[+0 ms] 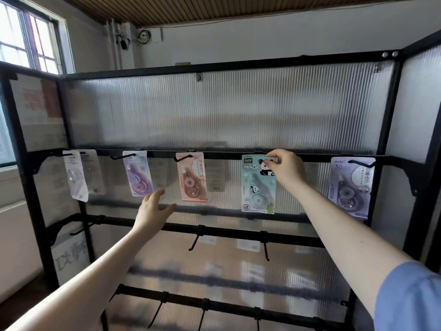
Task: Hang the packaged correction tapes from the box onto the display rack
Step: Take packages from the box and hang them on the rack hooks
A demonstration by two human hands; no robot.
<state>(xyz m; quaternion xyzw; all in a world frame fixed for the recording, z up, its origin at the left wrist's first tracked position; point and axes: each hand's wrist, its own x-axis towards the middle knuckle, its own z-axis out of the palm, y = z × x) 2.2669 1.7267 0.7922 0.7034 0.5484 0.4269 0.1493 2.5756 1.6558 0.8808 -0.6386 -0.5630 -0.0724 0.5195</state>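
A black display rack [214, 154] fills the view, with packaged correction tapes along its top rail. My right hand [287, 167] pinches the top corner of a mint green panda pack [256, 187] at the rail. My left hand [155, 206] is raised with fingers spread and holds nothing, just below and between a purple pack [138, 173] and a pink pack [192, 180]. A clear pack [76, 177] hangs at the far left and a lavender pack [349, 185] at the far right. The box is out of view.
Ribbed translucent panels [238, 111] back the rack. Bare black hooks [194, 242] stick out from the middle rail and more from the lower rail [205, 304]. A window [28, 37] is at the upper left.
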